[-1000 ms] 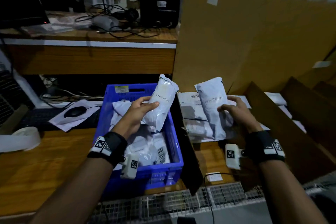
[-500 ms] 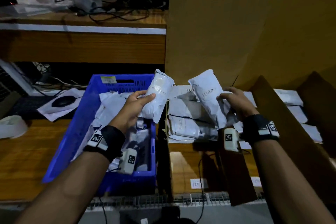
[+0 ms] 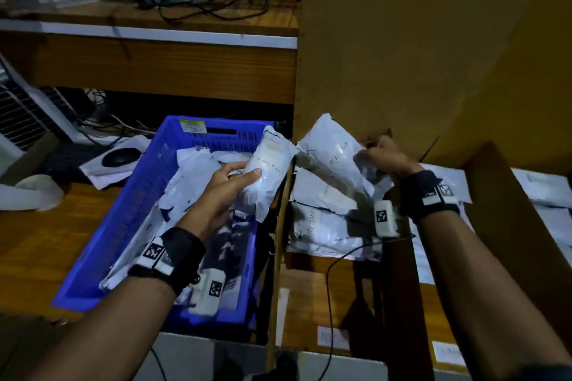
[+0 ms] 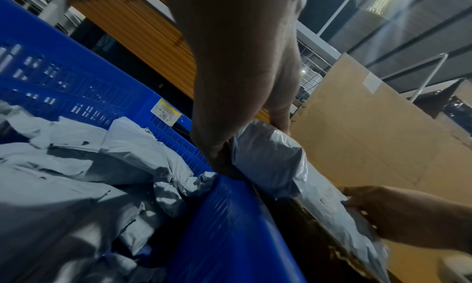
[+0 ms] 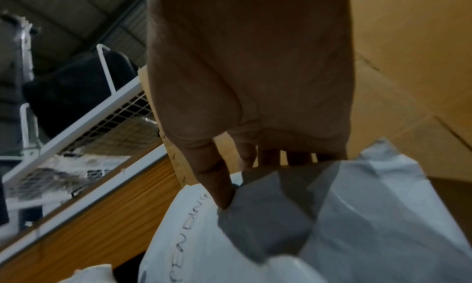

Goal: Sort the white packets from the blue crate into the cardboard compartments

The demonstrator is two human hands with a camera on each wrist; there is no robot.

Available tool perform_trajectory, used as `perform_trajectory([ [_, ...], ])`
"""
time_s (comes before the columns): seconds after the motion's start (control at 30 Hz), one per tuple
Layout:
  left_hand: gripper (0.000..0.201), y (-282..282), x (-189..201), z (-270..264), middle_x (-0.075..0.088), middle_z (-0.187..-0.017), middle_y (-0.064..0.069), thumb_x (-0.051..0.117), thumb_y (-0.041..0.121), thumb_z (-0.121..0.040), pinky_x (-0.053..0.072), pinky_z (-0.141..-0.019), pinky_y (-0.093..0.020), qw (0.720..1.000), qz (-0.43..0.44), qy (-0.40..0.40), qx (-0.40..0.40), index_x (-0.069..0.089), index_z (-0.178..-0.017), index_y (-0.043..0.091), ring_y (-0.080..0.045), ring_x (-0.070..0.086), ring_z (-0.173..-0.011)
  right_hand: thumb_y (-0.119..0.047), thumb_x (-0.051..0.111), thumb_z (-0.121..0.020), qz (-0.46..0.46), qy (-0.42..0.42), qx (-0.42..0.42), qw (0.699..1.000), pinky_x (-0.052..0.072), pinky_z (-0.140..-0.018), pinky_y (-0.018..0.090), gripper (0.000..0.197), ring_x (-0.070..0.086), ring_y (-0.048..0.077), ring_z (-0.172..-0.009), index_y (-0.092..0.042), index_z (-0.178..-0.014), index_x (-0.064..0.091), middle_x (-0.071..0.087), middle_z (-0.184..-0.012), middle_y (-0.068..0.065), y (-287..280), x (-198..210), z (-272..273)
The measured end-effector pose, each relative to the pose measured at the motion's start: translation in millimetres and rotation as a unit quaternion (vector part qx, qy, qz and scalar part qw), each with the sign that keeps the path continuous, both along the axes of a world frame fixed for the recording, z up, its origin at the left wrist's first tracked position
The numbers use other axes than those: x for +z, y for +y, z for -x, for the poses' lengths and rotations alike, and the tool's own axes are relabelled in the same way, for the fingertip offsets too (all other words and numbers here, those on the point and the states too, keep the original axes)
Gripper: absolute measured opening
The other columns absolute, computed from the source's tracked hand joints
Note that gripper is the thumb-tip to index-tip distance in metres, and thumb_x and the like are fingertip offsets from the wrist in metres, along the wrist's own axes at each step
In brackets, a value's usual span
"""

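Packets fill the blue crate (image 3: pixel 139 204). Above its right edge the left hand (image 3: pixel 227 185) grips 1 upright packet (image 3: pixel 269 170), little changed. Right hand (image 3: pixel 383 158) pinches a "PENDING" packet (image 3: pixel 334 158), now tilted lower over the first cardboard compartment (image 3: pixel 312 281), likely about to drop.

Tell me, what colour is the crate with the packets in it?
Bright blue crate, with slotted walls; the head view shows it best.
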State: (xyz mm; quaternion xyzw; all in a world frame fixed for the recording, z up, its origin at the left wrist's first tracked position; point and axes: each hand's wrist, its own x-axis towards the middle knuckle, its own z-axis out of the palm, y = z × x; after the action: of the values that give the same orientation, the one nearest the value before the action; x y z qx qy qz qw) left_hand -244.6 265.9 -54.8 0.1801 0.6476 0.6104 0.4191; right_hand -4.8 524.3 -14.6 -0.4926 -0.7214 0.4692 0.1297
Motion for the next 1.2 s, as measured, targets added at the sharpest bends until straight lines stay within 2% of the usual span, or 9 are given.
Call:
perform_trajectory([
  [0.27,0.043,2,-3,7,0.081,-0.110,-0.006,0.082,0.024,-0.091,0.062,-0.086,-0.049,1.000,0.003,-0.025,0.019,0.063,-0.129,0.017,-0.028,0.078,-0.098,0.003,0.068,-0.080,-0.083,-0.174,0.181,0.964,0.051,-0.064,0.033,0.039,0.060,0.025,-0.078,-0.012,-0.115,0.062,0.066,-0.083,0.008,59,-2,66],
  [0.37,0.052,5,-7,10,0.078,-0.117,-0.010,0.084,0.027,-0.088,0.063,-0.082,-0.046,0.999,0.003,-0.025,0.023,0.061,-0.133,0.016,-0.030,0.078,-0.099,-0.014,0.074,-0.083,-0.174,-0.258,0.223,0.924,0.054,-0.092,0.043,0.045,0.065,0.033,-0.106,-0.017,-0.128,0.067,0.072,-0.113,0.009,61,-18,88],
  [0.47,0.056,6,-9,11,0.078,-0.117,-0.011,0.085,0.030,-0.084,0.064,-0.078,-0.045,0.999,-0.002,-0.026,0.024,0.061,-0.133,0.016,-0.028,0.079,-0.096,-0.030,0.071,-0.095,-0.264,-0.315,0.198,0.890,0.038,-0.110,0.055,0.046,0.051,0.041,-0.133,-0.022,-0.139,0.061,0.056,-0.146,0.016,59,-47,95],
  [0.67,0.056,4,-12,14,0.073,-0.125,-0.013,0.087,0.031,-0.085,0.063,-0.087,-0.052,1.000,0.011,-0.016,0.021,0.060,-0.134,0.021,-0.029,0.076,-0.105,-0.027,0.066,-0.098,-0.376,-0.184,0.135,0.898,0.049,-0.081,0.050,0.032,0.061,0.046,-0.103,-0.018,-0.129,0.065,0.060,-0.121,0.020,37,-101,93],
  [0.77,0.061,2,-8,15,0.070,-0.129,-0.014,0.090,0.035,-0.082,0.064,-0.084,-0.056,1.000,0.021,0.003,0.005,0.060,-0.134,0.027,-0.032,0.073,-0.112,-0.025,0.064,-0.098,-0.344,-0.225,0.222,0.884,0.054,-0.090,0.054,0.037,0.064,0.050,-0.106,-0.017,-0.134,0.069,0.060,-0.123,0.023,35,-116,93],
  [0.87,0.063,-3,-4,16,0.069,-0.129,-0.013,0.088,0.035,-0.082,0.064,-0.077,-0.036,1.000,0.008,0.027,-0.003,0.059,-0.138,0.028,-0.030,0.073,-0.113,-0.025,0.060,-0.102,-0.322,-0.211,0.220,0.896,0.052,-0.095,0.055,0.036,0.063,0.050,-0.110,-0.014,-0.136,0.067,0.059,-0.128,0.026,37,-106,95],
  [1.0,0.063,-17,7,14,0.072,-0.129,-0.014,0.087,0.033,-0.080,0.060,-0.094,-0.038,0.999,-0.037,0.011,-0.013,0.062,-0.137,0.023,-0.026,0.074,-0.113,-0.013,0.052,-0.106,-0.293,-0.086,0.172,0.937,0.052,-0.095,0.045,0.036,0.061,0.041,-0.115,-0.012,-0.140,0.061,0.062,-0.132,0.020,18,-57,92],
  [1.13,0.058,-35,21,7,0.071,-0.135,-0.010,0.089,0.032,-0.085,0.059,-0.098,-0.047,0.995,-0.088,0.013,-0.049,0.064,-0.135,0.021,-0.031,0.071,-0.120,-0.053,0.054,-0.106,-0.103,0.119,0.089,0.983,0.059,-0.092,0.041,0.048,0.074,0.015,-0.096,-0.017,-0.137,0.060,0.073,-0.119,0.003,-44,2,75],
  [1.2,0.053,-43,30,-2,0.069,-0.137,-0.009,0.086,0.030,-0.089,0.059,-0.096,-0.041,0.991,-0.109,0.028,-0.071,0.064,-0.136,0.020,-0.028,0.070,-0.122,-0.060,0.062,-0.100,0.045,0.196,0.075,0.977,0.063,-0.092,0.043,0.055,0.077,0.016,-0.092,-0.020,-0.138,0.058,0.071,-0.123,0.005,-84,24,62],
])
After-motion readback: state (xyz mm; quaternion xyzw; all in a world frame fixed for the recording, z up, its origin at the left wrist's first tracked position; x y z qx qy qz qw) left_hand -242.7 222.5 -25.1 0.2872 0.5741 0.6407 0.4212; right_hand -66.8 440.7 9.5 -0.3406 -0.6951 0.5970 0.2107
